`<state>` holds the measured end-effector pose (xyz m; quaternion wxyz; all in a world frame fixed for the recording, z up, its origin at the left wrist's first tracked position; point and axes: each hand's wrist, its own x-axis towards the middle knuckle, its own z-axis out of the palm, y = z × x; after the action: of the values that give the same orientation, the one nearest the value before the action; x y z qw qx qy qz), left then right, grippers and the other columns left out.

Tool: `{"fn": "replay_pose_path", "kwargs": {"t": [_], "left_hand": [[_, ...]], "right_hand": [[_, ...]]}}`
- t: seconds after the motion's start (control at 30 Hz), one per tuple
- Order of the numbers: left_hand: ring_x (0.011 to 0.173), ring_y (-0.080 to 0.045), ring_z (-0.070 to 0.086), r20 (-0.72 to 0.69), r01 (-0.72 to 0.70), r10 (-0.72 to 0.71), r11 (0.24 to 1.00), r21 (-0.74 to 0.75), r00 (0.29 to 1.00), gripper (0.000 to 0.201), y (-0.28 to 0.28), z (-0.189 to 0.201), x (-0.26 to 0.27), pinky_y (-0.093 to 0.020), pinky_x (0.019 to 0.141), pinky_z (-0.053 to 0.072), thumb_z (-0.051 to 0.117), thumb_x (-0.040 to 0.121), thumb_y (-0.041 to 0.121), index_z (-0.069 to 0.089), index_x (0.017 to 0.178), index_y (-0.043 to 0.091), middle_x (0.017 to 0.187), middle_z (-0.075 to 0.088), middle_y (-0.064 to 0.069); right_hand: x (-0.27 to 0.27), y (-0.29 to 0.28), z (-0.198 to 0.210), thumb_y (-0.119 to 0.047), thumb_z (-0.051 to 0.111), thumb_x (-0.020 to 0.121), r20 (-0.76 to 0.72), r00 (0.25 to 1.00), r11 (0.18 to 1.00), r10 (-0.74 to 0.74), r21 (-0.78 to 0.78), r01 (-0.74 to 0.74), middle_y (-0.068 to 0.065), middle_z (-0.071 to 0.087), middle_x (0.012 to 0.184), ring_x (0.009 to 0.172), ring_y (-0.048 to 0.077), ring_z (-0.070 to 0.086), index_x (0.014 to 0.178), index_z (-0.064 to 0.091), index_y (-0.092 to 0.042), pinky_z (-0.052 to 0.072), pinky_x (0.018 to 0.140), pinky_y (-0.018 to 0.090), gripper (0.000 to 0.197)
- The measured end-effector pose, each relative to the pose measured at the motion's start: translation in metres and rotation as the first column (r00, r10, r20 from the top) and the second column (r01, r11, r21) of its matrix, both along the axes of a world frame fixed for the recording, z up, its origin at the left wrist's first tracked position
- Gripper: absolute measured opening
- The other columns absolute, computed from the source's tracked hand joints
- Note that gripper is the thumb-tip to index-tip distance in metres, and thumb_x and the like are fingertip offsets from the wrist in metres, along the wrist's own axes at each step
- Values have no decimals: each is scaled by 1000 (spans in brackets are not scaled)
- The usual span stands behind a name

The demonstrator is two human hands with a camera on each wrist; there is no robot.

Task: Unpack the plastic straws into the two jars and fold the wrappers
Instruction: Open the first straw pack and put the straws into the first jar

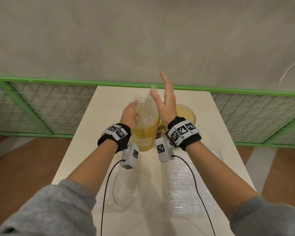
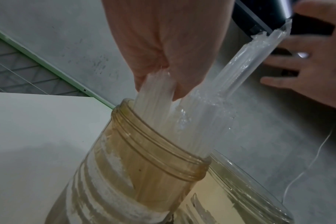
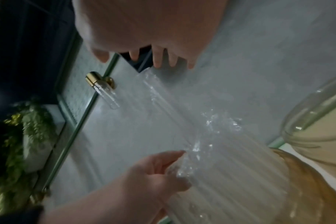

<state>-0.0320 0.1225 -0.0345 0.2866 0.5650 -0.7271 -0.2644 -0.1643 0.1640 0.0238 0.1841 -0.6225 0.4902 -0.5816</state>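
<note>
An amber plastic jar point(image 1: 143, 140) point(image 2: 144, 159) stands mid-table with a bundle of clear straws point(image 1: 145, 106) point(image 2: 192, 121) point(image 3: 220, 174) upright in its mouth. A clear wrapper point(image 2: 269, 50) point(image 3: 153, 84) still sleeves the upper part of some straws. My left hand point(image 1: 129, 114) point(image 2: 159, 45) point(image 3: 153, 171) pinches a cluster of straws just above the rim. My right hand point(image 1: 167, 99) point(image 2: 313, 75) point(image 3: 144, 30) is raised beside the wrapper's top with straight spread fingers, holding nothing. A wider pale jar point(image 1: 187, 114) point(image 2: 249, 189) point(image 3: 316, 121) stands right of the amber one.
A sealed pack of straws point(image 1: 182, 184) lies near the front right of the white table point(image 1: 92, 137). Crumpled clear plastic point(image 1: 131, 183) lies front left. Wrist-camera cables point(image 1: 192, 176) trail over the table. A green mesh fence point(image 1: 41, 108) runs behind.
</note>
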Motion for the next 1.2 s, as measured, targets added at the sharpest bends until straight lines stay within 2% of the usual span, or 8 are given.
{"fn": "replay_pose_path", "kwargs": {"t": [0.1, 0.2, 0.37, 0.53, 0.6, 0.73, 1.0, 1.2], "left_hand": [[136, -27, 34, -1, 16, -16, 1000, -27, 1000, 51, 1, 0, -2, -26, 112, 22, 45, 92, -2, 32, 141, 1, 145, 39, -16], [136, -26, 35, -22, 19, -20, 1000, -16, 1000, 51, 3, 1, 1, -28, 112, 23, 45, 91, -2, 32, 141, 1, 145, 39, -15], [135, -25, 35, -77, 39, -38, 999, 7, 996, 50, 6, 3, 2, -28, 110, 24, 47, 91, 2, 34, 139, 5, 144, 39, -13], [132, -23, 33, -280, -129, 88, 983, -132, 956, 44, 6, 9, 12, -24, 109, 22, 43, 90, 2, 42, 133, 9, 138, 35, -11], [139, -23, 24, -254, -178, 156, 982, -69, 955, 44, 0, 9, 15, -29, 114, 18, 37, 96, 12, 34, 140, 11, 147, 26, -10], [146, -18, 0, -119, -28, 40, 994, 108, 992, 55, -11, 5, 5, -36, 119, 4, 26, 100, 39, 9, 149, 20, 158, 3, -2], [142, -24, 19, 27, 67, -69, 993, 96, 997, 54, -13, -6, 7, -35, 118, 15, 31, 101, 31, 18, 146, 5, 153, 22, -13], [145, -20, 10, -221, -76, 99, 991, 113, 970, 57, -7, 3, 5, -33, 118, 12, 29, 101, 32, 6, 149, 11, 157, 8, -9]], "right_hand": [[7, -16, -7, -27, 28, 100, -307, 952, 997, 0, 78, 26, 7, 25, 155, 146, 18, 13, 143, 36, -13, 11, 118, 37, 46], [10, -24, -22, -23, 22, 104, -462, 883, 968, 89, 247, 32, 9, 19, 157, 146, 17, 11, 147, 23, -8, 8, 120, 35, 46], [13, -22, -45, -33, 16, 103, -770, 592, 887, 236, 419, 192, 5, 9, 159, 147, 21, -3, 149, 18, -11, -3, 117, 45, 51], [7, -16, -39, -34, 31, 100, -394, 919, 970, 18, 231, 80, 5, 23, 155, 146, 21, 10, 145, 28, -23, 4, 118, 47, 47], [6, -23, -39, -36, 27, 101, -439, 896, 960, -66, 217, 177, 3, 17, 157, 146, 21, 4, 145, 29, -26, 0, 116, 47, 46], [9, -37, -50, -42, 16, 101, -541, 838, 870, 72, 445, 213, 3, 4, 160, 147, 21, -5, 150, 17, -23, -3, 117, 46, 52], [10, -34, -48, -23, 18, 104, -518, 834, 846, 192, 518, 127, 10, 27, 154, 145, 21, 15, 146, 24, -4, 1, 114, 24, 47], [12, -28, -41, -48, 25, 99, -433, 899, 915, 66, 386, 119, 2, 13, 158, 146, 26, 3, 146, 24, -35, 1, 115, 54, 49]]}}
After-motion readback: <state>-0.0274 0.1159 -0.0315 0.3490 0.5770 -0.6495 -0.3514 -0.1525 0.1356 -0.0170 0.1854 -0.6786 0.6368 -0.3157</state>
